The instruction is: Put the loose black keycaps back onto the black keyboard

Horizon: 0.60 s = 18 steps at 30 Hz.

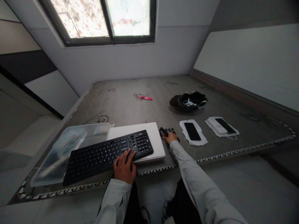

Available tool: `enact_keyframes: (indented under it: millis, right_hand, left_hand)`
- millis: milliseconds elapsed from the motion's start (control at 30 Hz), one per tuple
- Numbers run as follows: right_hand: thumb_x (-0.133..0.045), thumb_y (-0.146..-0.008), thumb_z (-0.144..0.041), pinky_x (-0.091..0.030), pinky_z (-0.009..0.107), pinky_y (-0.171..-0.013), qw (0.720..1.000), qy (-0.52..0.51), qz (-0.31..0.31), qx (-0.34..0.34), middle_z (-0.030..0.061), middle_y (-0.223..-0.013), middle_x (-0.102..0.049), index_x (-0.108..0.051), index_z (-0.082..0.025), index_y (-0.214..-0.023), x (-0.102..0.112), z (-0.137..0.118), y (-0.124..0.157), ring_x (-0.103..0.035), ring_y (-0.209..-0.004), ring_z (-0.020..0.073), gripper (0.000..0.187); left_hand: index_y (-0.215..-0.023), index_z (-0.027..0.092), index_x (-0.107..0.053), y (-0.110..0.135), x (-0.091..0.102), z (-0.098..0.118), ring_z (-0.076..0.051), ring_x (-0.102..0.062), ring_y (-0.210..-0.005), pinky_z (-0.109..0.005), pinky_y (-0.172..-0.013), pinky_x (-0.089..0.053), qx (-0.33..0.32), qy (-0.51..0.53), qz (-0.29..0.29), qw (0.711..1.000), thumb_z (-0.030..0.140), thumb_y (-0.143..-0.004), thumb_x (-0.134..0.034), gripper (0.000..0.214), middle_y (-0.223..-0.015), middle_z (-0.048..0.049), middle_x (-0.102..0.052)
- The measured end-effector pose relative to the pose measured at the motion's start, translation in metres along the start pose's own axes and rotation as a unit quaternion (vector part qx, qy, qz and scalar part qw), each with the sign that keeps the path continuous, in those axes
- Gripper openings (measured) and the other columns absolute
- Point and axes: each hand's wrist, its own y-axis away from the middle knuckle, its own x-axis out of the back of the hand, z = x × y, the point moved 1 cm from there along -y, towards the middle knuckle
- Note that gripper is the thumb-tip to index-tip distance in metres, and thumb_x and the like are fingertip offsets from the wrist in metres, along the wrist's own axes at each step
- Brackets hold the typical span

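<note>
A black full-size keyboard (100, 154) lies at a slant, partly on a flat white box (151, 128) and partly over a clear plastic bin. My left hand (125, 166) rests on its right half, fingers spread over the keys near the number pad. Just right of the box, my right hand (171, 137) is closed around a short black stick-like piece (163, 131), whose exact kind I cannot make out. Small dark pieces that look like loose keycaps (172, 129) lie around and partly under that hand.
The clear plastic bin (102, 128) stands at the left. Right of my arm, a black phone (192, 131) and a white device with a cable (217, 126) lie on white sheets. Farther back are a dark cap (177, 102) and a red packet (144, 98) on the grey mattress (121, 107).
</note>
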Motion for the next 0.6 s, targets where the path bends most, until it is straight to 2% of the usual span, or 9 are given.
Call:
enact_keyframes:
  millis: [167,400,600]
  right_hand:
    - [-0.074,-0.066,-0.026,-0.045,0.026,-0.066,1.000,0.015,0.021,0.010,0.0033,-0.072,-0.068,-0.070,-0.024,-0.076,-0.003,-0.002,-0.002,-0.063,-0.070,0.0172,0.011]
    - [-0.071,-0.069,-0.024,-0.045,0.028,-0.068,0.999,0.027,-0.019,0.003,0.0062,-0.078,-0.069,-0.070,-0.023,-0.080,0.000,-0.011,0.003,-0.064,-0.075,0.0198,0.011]
    - [-0.067,-0.071,-0.024,-0.045,0.030,-0.073,0.999,0.032,-0.025,0.001,0.0070,-0.080,-0.069,-0.070,-0.023,-0.081,0.005,-0.015,0.006,-0.063,-0.077,0.0211,0.010]
  left_hand:
    - [-0.125,0.032,-0.054,0.000,-0.001,0.000,-0.022,-0.049,-0.119,-0.043,-0.103,-0.026,-0.002,-0.006,-0.008,1.000,0.017,-0.077,-0.048,0.050,-0.136,-0.0014,-0.050]
    - [-0.125,0.032,-0.054,-0.001,0.001,0.001,-0.023,-0.050,-0.119,-0.043,-0.103,-0.026,0.006,-0.005,-0.005,1.000,0.017,-0.077,-0.049,0.051,-0.136,-0.0014,-0.051]
    - [-0.125,0.032,-0.055,-0.001,0.000,0.001,-0.023,-0.050,-0.119,-0.044,-0.103,-0.027,0.006,-0.001,-0.004,1.000,0.017,-0.077,-0.048,0.050,-0.136,-0.0015,-0.051]
